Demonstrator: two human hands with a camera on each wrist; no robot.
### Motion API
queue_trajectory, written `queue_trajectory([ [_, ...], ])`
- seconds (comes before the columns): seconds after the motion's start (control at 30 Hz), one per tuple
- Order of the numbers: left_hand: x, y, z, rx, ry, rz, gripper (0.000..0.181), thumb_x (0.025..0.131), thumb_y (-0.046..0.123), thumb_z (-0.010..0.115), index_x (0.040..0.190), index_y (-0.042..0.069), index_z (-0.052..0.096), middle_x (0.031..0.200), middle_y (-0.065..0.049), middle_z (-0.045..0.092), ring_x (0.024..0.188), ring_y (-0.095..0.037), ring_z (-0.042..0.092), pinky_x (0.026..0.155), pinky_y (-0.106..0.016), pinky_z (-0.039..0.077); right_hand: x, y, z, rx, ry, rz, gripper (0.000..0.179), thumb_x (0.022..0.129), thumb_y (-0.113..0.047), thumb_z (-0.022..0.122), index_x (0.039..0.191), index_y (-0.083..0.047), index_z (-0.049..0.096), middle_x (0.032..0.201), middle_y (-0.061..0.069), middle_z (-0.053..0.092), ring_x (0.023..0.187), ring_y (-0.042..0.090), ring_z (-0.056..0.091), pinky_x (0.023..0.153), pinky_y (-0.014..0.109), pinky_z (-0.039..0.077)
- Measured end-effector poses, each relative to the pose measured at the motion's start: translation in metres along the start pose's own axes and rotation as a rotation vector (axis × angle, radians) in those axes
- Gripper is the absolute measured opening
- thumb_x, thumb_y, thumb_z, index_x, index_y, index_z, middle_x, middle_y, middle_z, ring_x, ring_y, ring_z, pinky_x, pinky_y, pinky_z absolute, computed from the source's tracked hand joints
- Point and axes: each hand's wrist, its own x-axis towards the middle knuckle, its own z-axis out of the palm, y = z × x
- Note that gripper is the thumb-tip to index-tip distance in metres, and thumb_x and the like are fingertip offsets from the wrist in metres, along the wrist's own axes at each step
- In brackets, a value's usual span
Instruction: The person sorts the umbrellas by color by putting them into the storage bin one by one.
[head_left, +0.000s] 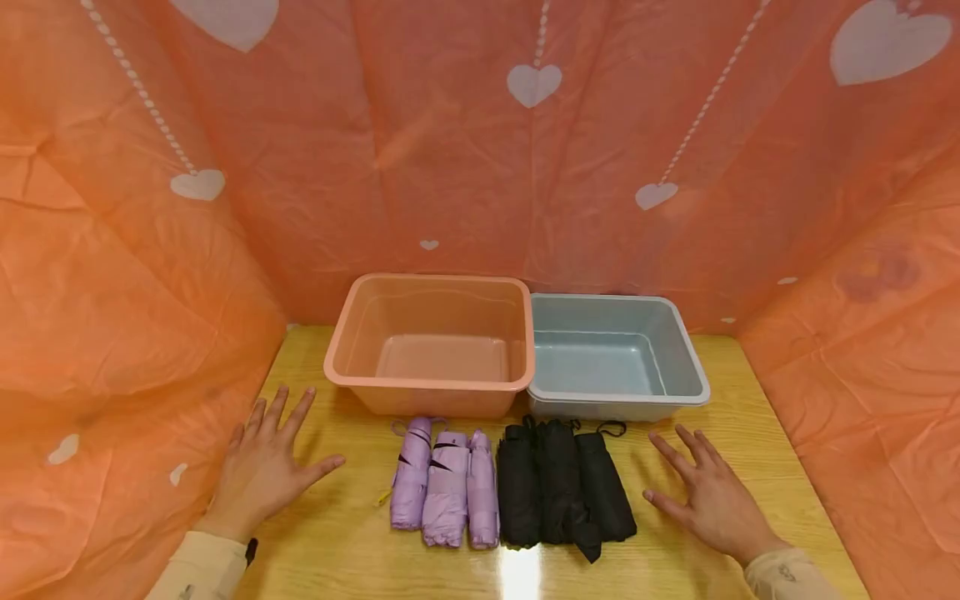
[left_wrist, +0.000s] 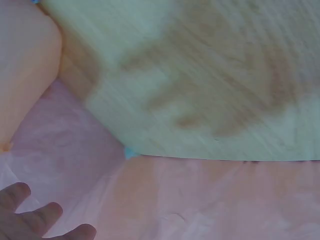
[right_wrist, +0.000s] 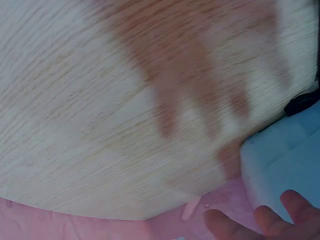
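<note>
Three folded purple umbrellas (head_left: 446, 492) lie side by side on the wooden table. Right of them sit three folded black umbrellas (head_left: 558, 483), their tops toward the bins. My left hand (head_left: 266, 475) hovers left of the purple umbrellas with its fingers spread, holding nothing. On the other side, my right hand (head_left: 705, 496) is spread beside the rightmost black umbrella, also holding nothing. In the left wrist view, only a few fingertips (left_wrist: 42, 217) show at the lower left corner. The right wrist view catches several fingers (right_wrist: 270, 222) near the blue-grey bin.
An orange plastic bin (head_left: 431, 385) stands behind the purple umbrellas. Next to it, behind the black ones, is a blue-grey bin (head_left: 618, 404). Both have nothing inside. Orange cloth (head_left: 450, 167) with white hearts hangs around the back and sides of the table (head_left: 322, 542).
</note>
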Motion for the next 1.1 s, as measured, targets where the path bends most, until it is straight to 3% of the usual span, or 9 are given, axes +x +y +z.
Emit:
queue_trajectory([
  [0.17, 0.013, 0.008, -0.006, -0.059, 0.019, -0.005, 0.109, 0.077, 0.072, 0.070, 0.161, 0.022, 0.022, 0.155, -0.031, 0.027, 0.131, -0.062, 0.031, 0.101, -0.072, 0.027, -0.002, -0.007, 0.000, 0.007, -0.021, 0.005, 0.081, 0.083, -0.059, 0.073, 0.152, -0.028, 0.044, 0.150, 0.025, 0.037, 0.131, 0.055, 0.037, 0.089, 0.070, 0.042],
  [0.37, 0.032, 0.021, -0.012, -0.118, -0.006, -0.044, 0.109, 0.081, 0.070, 0.067, 0.162, 0.024, 0.012, 0.155, -0.036, 0.021, 0.129, -0.064, 0.032, 0.099, -0.073, 0.029, 0.002, -0.016, 0.000, 0.010, -0.050, 0.003, 0.082, 0.084, -0.062, 0.071, 0.154, -0.030, 0.041, 0.150, 0.023, 0.037, 0.131, 0.052, 0.039, 0.084, 0.067, 0.047],
  [0.7, 0.056, 0.037, -0.003, -0.142, -0.055, -0.070, 0.107, 0.086, 0.072, 0.059, 0.162, 0.024, 0.002, 0.154, -0.038, 0.020, 0.133, -0.063, 0.027, 0.103, -0.071, 0.028, 0.012, -0.037, 0.006, 0.061, -0.087, -0.006, 0.082, 0.085, -0.065, 0.067, 0.155, -0.033, 0.039, 0.150, 0.019, 0.038, 0.124, 0.045, 0.049, 0.071, 0.054, 0.055],
  [0.93, 0.058, 0.042, 0.001, -0.179, -0.046, -0.072, 0.107, 0.088, 0.069, 0.060, 0.162, 0.019, 0.000, 0.154, -0.034, 0.026, 0.133, -0.063, 0.028, 0.106, -0.068, 0.024, 0.022, -0.051, 0.018, 0.069, -0.117, -0.032, 0.083, 0.085, -0.055, 0.074, 0.156, -0.032, 0.037, 0.139, 0.016, 0.049, 0.103, 0.034, 0.061, 0.057, 0.037, 0.052],
  [1.1, 0.060, 0.042, 0.003, -0.193, -0.042, -0.112, 0.111, 0.088, 0.070, 0.059, 0.161, 0.010, 0.000, 0.154, -0.033, 0.028, 0.134, -0.061, 0.028, 0.104, -0.070, 0.026, 0.025, -0.053, 0.027, 0.057, -0.138, -0.027, 0.083, 0.085, -0.049, 0.077, 0.156, -0.032, 0.037, 0.130, 0.014, 0.052, 0.082, 0.020, 0.061, 0.052, 0.030, 0.047],
])
